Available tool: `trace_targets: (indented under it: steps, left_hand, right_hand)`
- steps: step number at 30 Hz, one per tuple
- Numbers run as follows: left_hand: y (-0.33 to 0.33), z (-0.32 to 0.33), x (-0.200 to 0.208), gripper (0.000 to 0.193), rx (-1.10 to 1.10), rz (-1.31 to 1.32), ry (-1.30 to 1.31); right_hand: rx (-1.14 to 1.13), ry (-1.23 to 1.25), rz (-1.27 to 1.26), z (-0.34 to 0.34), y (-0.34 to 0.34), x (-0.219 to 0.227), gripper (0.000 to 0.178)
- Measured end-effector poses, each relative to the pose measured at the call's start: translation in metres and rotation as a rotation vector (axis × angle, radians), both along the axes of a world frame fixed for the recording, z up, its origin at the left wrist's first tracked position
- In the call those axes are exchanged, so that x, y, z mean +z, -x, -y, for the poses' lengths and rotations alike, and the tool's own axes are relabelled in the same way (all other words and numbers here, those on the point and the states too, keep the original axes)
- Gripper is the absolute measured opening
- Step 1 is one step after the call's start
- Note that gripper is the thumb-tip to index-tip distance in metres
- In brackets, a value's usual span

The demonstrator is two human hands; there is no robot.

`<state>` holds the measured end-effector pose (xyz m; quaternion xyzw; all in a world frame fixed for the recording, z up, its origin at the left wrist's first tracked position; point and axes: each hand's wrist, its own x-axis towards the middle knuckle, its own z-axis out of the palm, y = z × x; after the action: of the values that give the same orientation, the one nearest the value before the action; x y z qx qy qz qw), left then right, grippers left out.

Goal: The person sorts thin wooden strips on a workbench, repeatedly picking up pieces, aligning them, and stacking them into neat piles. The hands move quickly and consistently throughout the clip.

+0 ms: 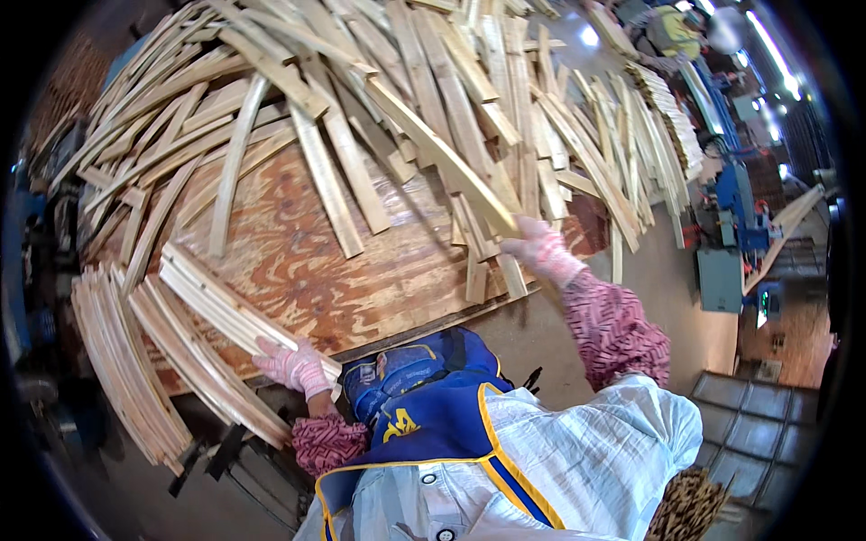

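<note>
My right hand [541, 251], in a pink-and-white glove, is closed around the near end of a long pale wooden slat [442, 153]. That slat slants away to the far left above the heap of loose slats [442, 63]. At the near left, my gloved left hand [293, 365] grips the near end of a small row of slats [225, 298] laid side by side. Its fingers lie over the top edges, and the thumb is hidden. Two more neat rows stand beside it, a middle row [194, 347] and an outer row [122, 361].
The worn plywood tabletop [298, 261] carries the heap along its far side. Dark metal bars [225, 451] jut out under the left rows. Blue machinery [735, 203] stands at the right, beyond the floor. A person in a yellow-green top [677, 36] is at the far right.
</note>
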<state>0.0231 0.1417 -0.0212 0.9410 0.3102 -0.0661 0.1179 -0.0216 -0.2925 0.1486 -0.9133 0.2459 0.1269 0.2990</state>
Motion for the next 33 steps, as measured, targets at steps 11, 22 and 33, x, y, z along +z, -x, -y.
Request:
trace_targets:
  steps: [11,22,33]
  left_hand:
    - [-0.138,-0.016,0.005,0.076,-0.533,0.291,-0.004]
    - [-0.244,0.026,0.026,0.067,-0.497,-0.248,0.129]
    - [-0.016,0.041,0.013,0.06,0.48,0.099,2.198]
  right_hand:
    - [-0.716,1.137,-0.008,0.259,-0.007,0.074,0.092]
    - [0.36,0.533,0.055,-0.153,-0.405,-0.054,0.084]
    - [0.085,-0.874,0.084,-0.126,-0.318,-0.072,0.06]
